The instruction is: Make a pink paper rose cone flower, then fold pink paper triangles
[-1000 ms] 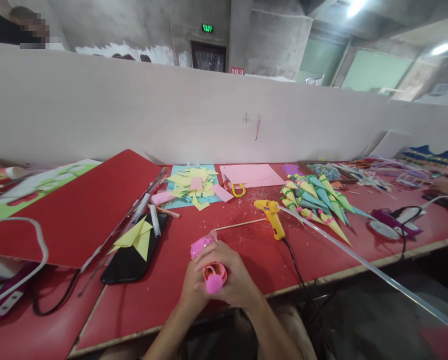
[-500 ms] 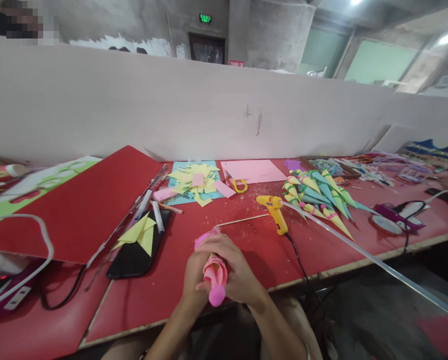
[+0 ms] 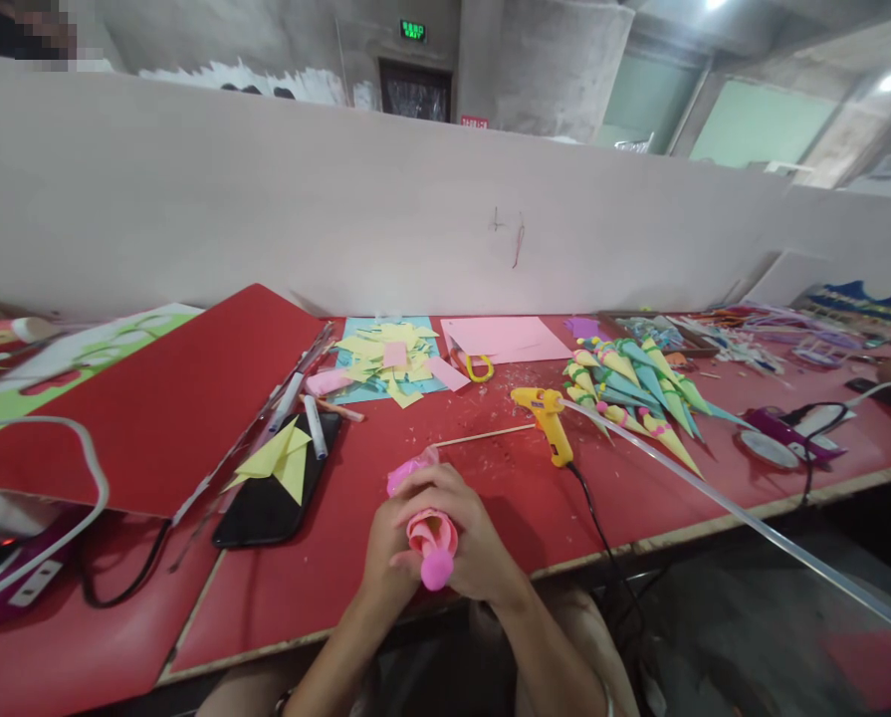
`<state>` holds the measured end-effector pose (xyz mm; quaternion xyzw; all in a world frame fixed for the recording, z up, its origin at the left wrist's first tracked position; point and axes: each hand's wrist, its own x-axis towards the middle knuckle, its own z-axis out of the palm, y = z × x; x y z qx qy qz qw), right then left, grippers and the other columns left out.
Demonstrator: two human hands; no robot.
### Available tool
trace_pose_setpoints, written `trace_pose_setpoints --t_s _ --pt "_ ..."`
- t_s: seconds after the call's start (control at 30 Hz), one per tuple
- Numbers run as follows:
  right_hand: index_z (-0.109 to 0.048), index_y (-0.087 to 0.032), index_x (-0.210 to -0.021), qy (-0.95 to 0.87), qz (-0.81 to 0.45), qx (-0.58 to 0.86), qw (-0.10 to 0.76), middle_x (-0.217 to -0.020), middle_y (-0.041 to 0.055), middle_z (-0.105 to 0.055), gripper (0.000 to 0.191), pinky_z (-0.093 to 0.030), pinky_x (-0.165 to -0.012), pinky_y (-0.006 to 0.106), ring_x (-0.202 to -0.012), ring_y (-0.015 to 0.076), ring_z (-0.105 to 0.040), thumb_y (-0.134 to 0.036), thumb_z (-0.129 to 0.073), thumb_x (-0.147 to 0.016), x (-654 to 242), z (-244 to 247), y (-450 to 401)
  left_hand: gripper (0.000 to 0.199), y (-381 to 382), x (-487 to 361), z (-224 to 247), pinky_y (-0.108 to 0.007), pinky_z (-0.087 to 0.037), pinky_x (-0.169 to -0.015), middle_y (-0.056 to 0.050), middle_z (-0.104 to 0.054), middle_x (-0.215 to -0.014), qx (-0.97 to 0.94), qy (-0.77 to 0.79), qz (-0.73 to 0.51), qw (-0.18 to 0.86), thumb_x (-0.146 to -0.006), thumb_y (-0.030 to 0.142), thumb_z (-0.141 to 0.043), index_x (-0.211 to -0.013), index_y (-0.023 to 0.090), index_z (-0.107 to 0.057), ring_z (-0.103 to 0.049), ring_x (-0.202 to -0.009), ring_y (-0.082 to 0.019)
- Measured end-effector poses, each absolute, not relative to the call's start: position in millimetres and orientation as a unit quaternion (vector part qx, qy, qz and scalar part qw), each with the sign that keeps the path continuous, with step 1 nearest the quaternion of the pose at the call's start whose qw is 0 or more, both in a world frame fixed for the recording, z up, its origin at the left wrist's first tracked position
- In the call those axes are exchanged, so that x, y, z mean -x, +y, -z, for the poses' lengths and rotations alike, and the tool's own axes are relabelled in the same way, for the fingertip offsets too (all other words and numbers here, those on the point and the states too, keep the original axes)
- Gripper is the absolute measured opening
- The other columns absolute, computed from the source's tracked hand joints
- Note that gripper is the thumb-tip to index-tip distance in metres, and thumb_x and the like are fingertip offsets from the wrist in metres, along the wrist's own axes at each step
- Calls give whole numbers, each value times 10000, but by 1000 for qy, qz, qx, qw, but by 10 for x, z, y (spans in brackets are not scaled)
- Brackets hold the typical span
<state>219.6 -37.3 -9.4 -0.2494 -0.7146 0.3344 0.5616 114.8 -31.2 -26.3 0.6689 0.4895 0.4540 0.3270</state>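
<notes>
Both of my hands are wrapped round a pink paper cone (image 3: pixel 431 533) near the table's front edge. A bright pink pom-pom (image 3: pixel 437 570) sits at the cone's near end, which faces me. My left hand (image 3: pixel 386 538) closes round its left side, and my right hand (image 3: pixel 466 523) covers its top and right side. The rest of the cone is hidden by my fingers. Just beyond my hands lies a pink plastic bag (image 3: pixel 410 474). A thin wooden stick (image 3: pixel 482 436) runs from there toward a yellow glue gun (image 3: pixel 548 423) with a long clear glue stick in it.
Several finished paper cones (image 3: pixel 639 383) are piled at the right. Yellow paper pieces (image 3: pixel 389 360) lie on blue sheets at the back, beside pink card (image 3: pixel 505 340) and yellow-handled scissors (image 3: pixel 479 369). A black phone (image 3: pixel 266 513) and red board (image 3: pixel 153 408) are at the left.
The cone has tipped slightly, and its pom-pom end now sits a little higher. My hands stay wrapped round it. The whole view has shifted slightly.
</notes>
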Motion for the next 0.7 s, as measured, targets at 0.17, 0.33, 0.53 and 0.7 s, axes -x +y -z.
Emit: trace_pose_setpoints --t_s 0.17,0.33,0.53,0.7 --pt "-635 -200 -816 -684 -342 258 590 -855 53 -606 204 -433 -777 326 -833 186 -556 -321 -699 -664 -2199 63 -384 147 -356 -1163 211 -214 -321 -436 21 -494 -475 -691 491 -441 295 -626 225 -461 -491 172 -485 -455 -465 -122" --pt "-624 -195 -805 -638 -376 272 614 -817 44 -596 220 -425 -776 331 -826 193 -555 -357 -681 -669 -2211 57 -377 155 -336 -1182 200 -202 -362 -441 21 -529 -513 -743 434 -425 282 -689 211 -435 -568 164 -518 -478 -480 -119" --pt "-600 -188 -769 -569 -433 260 649 -766 19 -566 138 -429 -743 290 -761 160 -551 -317 -626 -726 -2224 85 -336 143 -316 -1207 232 -239 -469 -634 -29 -632 -726 -774 373 -425 284 -750 173 -446 -763 151 -587 -574 -674 -149" --pt "-580 -206 -949 -526 -495 268 638 -876 24 -588 343 -446 -747 270 -825 165 -551 -387 -667 -670 -2237 159 -328 175 -321 -1208 253 -247 -470 -664 -37 -638 -751 -772 376 -408 311 -776 174 -433 -809 146 -602 -574 -692 -153"
